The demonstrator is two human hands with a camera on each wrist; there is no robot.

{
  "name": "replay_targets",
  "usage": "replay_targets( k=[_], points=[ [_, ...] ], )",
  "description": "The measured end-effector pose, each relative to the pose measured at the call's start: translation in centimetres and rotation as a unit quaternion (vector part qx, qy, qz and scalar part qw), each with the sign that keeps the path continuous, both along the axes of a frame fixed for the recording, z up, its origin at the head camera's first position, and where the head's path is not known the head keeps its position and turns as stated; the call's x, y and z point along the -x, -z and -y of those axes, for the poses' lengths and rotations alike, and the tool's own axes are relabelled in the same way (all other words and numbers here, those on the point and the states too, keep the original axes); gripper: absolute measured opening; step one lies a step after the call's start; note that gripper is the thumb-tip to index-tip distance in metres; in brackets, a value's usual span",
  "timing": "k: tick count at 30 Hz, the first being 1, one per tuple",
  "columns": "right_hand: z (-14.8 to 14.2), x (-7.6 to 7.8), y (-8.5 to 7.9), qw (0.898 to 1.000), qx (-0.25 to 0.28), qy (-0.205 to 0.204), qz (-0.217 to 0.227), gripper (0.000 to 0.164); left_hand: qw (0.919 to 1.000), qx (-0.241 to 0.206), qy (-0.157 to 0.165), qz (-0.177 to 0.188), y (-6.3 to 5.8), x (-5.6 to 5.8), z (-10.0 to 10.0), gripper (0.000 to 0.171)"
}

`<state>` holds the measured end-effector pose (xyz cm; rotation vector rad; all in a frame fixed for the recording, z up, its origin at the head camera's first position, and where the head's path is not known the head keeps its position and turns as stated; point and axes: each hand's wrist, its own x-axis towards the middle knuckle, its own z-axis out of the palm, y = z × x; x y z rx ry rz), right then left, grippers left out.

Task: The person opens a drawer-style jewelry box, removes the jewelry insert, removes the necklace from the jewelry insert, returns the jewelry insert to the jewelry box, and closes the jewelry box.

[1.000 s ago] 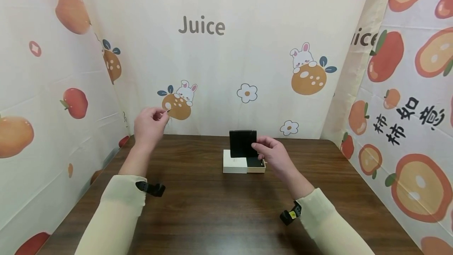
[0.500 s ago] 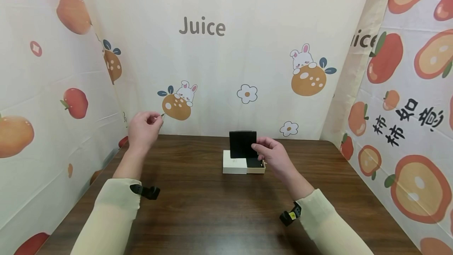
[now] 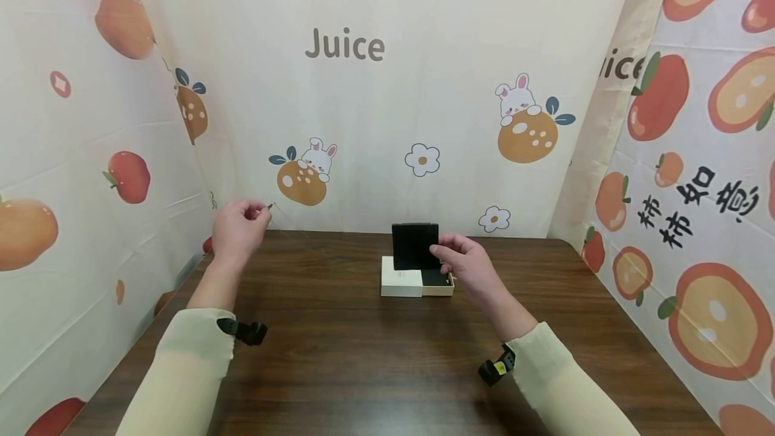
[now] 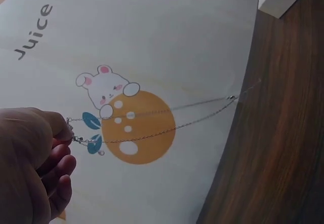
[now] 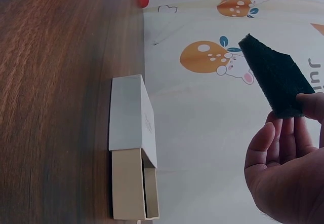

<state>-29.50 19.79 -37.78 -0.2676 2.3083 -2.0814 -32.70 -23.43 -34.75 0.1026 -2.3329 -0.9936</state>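
Observation:
At the left, my left hand (image 3: 238, 229) pinches a fine silver necklace (image 4: 174, 128) between thumb and fingertips. The chain hangs in a long loop in the left wrist view, with a small shiny bit (image 4: 231, 98) at its far end. My right hand (image 3: 471, 264) holds a flat black pad (image 3: 415, 246) by its right edge, thumb in front and fingers behind. In the right wrist view the pad looks like fuzzy foam with a notched edge. Below and behind the pad stands a small white box (image 3: 401, 281), its beige-sided drawer (image 5: 128, 184) partly slid out to the right.
A dark wooden table (image 3: 339, 362) spans the lower view. Printed fruit curtains (image 3: 387, 106) enclose its back and sides. Something black lies in the box's drawer; the pad partly hides it. A dark camera strap sits on each wrist.
My left hand has moved left and down with the necklace, away from the box. My right hand and the black pad have stayed in place.

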Motion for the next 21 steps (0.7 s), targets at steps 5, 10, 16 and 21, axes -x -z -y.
replay_targets(
  k=[5,10,16,21],
  points=[
    [0.1,0.0,0.0,1.0,0.001,0.001,-0.001,0.015,0.9998,0.005,0.004,0.017,0.6,0.1,0.3,0.032],
    [0.2,-0.1,-0.1,1.0,0.007,0.001,0.001,0.016,0.9993,0.011,0.004,0.036,1.1,0.3,0.5,0.032],
    [0.1,-0.1,-0.3,1.0,0.007,-0.003,0.0,0.018,0.9985,0.025,0.002,0.049,1.5,0.3,0.7,0.032],
    [0.0,0.1,-0.4,1.0,0.012,-0.005,-0.001,0.017,0.9967,0.037,0.012,0.072,2.6,0.4,1.2,0.03]
  ],
)
